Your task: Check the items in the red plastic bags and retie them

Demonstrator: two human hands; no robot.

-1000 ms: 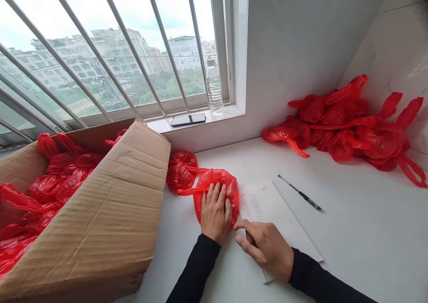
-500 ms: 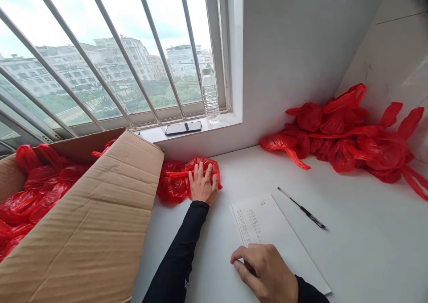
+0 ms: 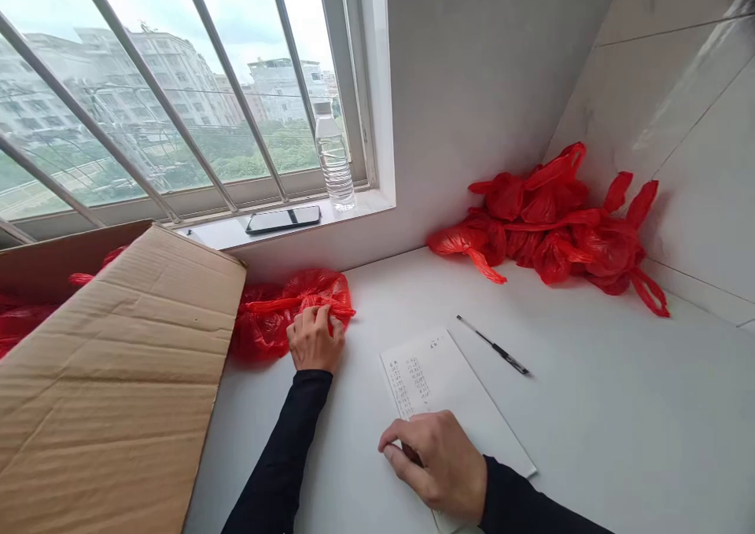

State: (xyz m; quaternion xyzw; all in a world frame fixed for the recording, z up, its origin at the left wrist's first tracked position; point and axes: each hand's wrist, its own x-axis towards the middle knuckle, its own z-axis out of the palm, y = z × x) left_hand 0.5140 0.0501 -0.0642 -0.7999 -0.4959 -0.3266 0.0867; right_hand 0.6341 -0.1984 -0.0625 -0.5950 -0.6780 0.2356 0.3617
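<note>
Near the wall below the window, a red plastic bag [image 3: 322,284] lies against another red plastic bag [image 3: 259,337] beside the carton. My left hand [image 3: 317,339] is on the near side of the first bag, fingers bent and closed on its gathered top; the fingertips are partly hidden in the plastic. My right hand [image 3: 442,463] rests in a loose fist over the lower part of a white notepad [image 3: 465,396] with handwritten columns of figures. Nothing shows between its thumb and forefinger. A black and clear pen [image 3: 494,347] lies to the right of the notepad.
A cardboard box [image 3: 135,361] with red bags inside fills the left. Several tied red bags [image 3: 548,227] are piled in the far right corner. A phone [image 3: 283,219] and a water bottle [image 3: 335,160] stand on the sill by the barred window.
My left hand has gone from lying spread on the red plastic bag to bent fingers closed on its near side. My right hand stays on the notepad. The view has turned right.
</note>
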